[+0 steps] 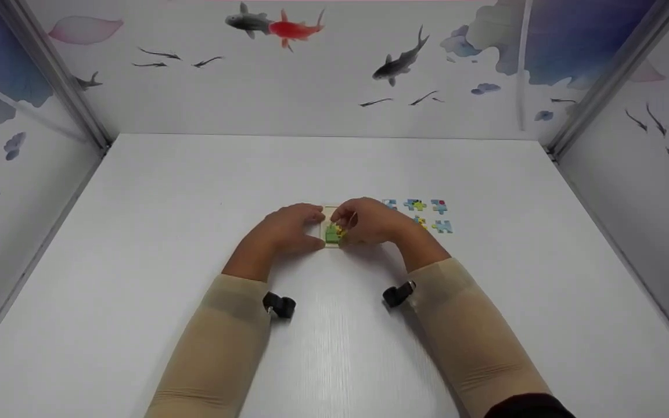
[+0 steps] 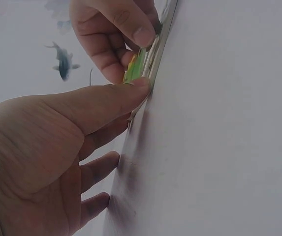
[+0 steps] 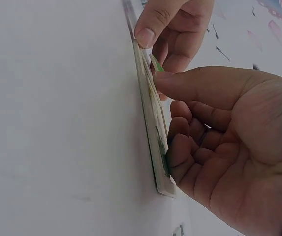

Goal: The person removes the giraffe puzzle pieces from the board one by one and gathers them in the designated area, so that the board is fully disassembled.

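Note:
A small pale puzzle tray (image 1: 330,210) lies on the table between my hands. My left hand (image 1: 291,227) holds its left side, thumb at the near corner and fingertips at the far part. My right hand (image 1: 371,220) leans over the tray's right side and pinches a green and yellow jigsaw piece (image 1: 333,234). In the left wrist view that piece (image 2: 135,68) stands tilted above the tray, close to my left thumb. From the right wrist the tray (image 3: 148,103) shows edge-on, with only a green sliver of the piece (image 3: 157,64) past my thumb; my fingers hide the rest.
Several loose blue and yellow jigsaw pieces (image 1: 442,226) lie to the right of the tray, some partly behind my right hand and wrist. White panels with painted fish (image 1: 401,62) enclose the white table (image 1: 166,174) at the back and sides.

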Tool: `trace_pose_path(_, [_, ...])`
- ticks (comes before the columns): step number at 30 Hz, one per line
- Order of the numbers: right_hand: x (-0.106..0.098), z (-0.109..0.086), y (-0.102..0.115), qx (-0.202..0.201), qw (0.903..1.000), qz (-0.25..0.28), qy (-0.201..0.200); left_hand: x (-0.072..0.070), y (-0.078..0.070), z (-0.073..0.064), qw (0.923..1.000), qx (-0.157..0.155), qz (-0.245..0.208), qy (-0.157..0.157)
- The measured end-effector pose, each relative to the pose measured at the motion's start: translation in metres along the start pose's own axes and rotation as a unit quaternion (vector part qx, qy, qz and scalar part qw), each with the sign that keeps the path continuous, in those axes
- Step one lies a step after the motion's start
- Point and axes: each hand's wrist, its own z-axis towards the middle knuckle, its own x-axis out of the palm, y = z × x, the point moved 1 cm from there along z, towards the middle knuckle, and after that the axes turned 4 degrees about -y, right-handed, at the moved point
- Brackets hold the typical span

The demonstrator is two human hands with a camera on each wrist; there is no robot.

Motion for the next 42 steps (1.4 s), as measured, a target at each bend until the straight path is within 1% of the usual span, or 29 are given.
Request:
trace_pose_path(5, [-0.014,-0.007,-0.004,-0.017,0.9998,-0.005,0.003,0.0,0.0,0.0,1.0,0.001,0.005,0.002])
trace_pose_path(8, [-0.025,-0.012,-0.01,-0.026,0.9996,0.0,0.012,0.0,-0.001,0.0,1.0,-0.001,0.007,0.004])
trace_pose_path(11, [-0.037,-0.019,-0.018,-0.026,0.9993,0.01,0.024,0.001,-0.001,-0.001,1.0,-0.005,0.004,0.003])
trace_pose_path(14, [-0.048,-0.026,-0.028,-0.016,0.9993,0.012,0.033,0.001,-0.003,-0.002,1.0,-0.008,-0.001,0.0])
trace_pose_path(21, [-0.064,-0.039,-0.057,0.031,0.9987,0.012,0.038,0.001,-0.003,-0.005,0.9998,-0.014,-0.009,-0.008])
trace_pose_path(25, [-0.07,-0.046,-0.07,0.043,0.9982,0.008,0.042,0.002,-0.004,-0.005,0.9996,-0.02,-0.015,-0.01])
trace_pose_path(31, [-0.075,-0.052,-0.084,0.055,0.9973,-0.004,0.047,0.002,-0.005,-0.005,0.9992,-0.028,-0.024,-0.012])
trace_pose_path(35, [-0.075,-0.052,-0.088,0.061,0.9967,-0.005,0.053,0.002,-0.005,-0.005,0.9996,-0.022,-0.015,-0.008])
trace_pose_path(38, [-0.074,-0.053,-0.088,0.066,0.9959,-0.004,0.061,0.001,-0.004,-0.005,0.9997,-0.019,-0.012,-0.007])
trace_pose_path(42, [-0.072,-0.054,-0.086,0.076,0.9946,-0.016,0.07,0.001,-0.004,-0.005,0.9998,-0.016,-0.006,-0.006])
